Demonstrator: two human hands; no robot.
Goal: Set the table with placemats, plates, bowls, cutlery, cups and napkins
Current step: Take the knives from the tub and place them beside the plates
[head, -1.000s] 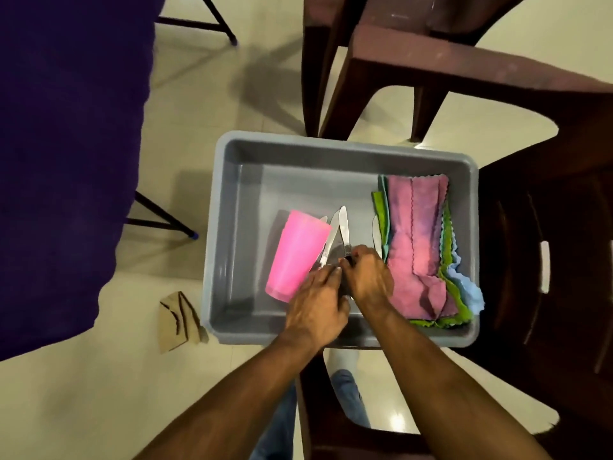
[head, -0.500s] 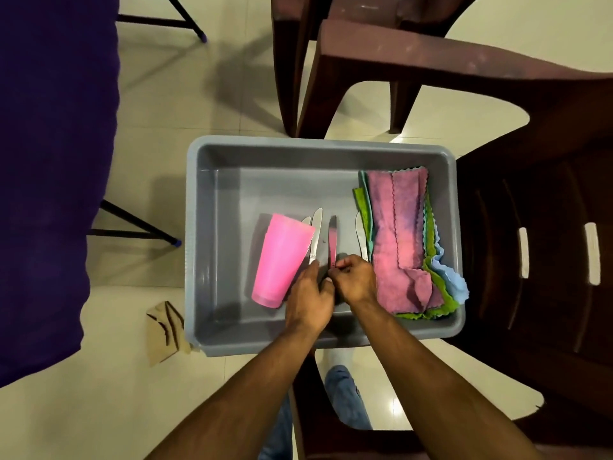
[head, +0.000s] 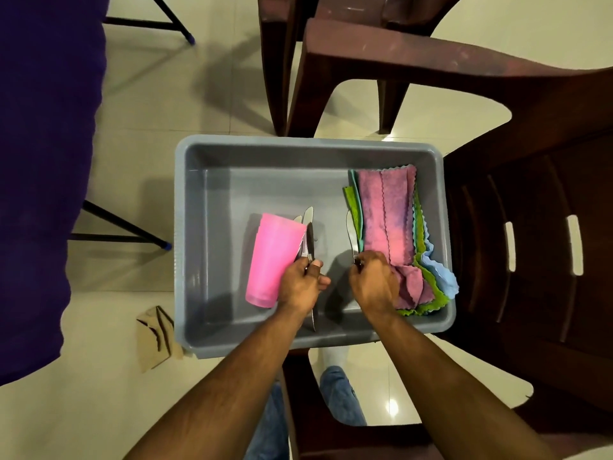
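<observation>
A grey plastic tub (head: 195, 234) rests on a chair seat below me. Inside it, a pink cup (head: 272, 257) lies on its side at the left. My left hand (head: 300, 283) is closed around a bunch of table knives (head: 308, 234), blades pointing away, right beside the cup. My right hand (head: 373, 282) pinches the handle of a single knife (head: 351, 230) lying against the folded napkins (head: 388, 220), a stack of pink, green and blue cloths at the tub's right side.
Dark brown plastic chairs (head: 514, 207) stand at the right and behind the tub. A table draped in purple cloth (head: 43, 161) fills the left side, its black legs (head: 119, 224) on the tiled floor. A torn piece of cardboard (head: 156, 336) lies by the tub's near left corner.
My hands, which were together over the knives, have drawn apart. The left keeps the bunch of knives by the cup; the right has moved over to the lone knife beside the napkins.
</observation>
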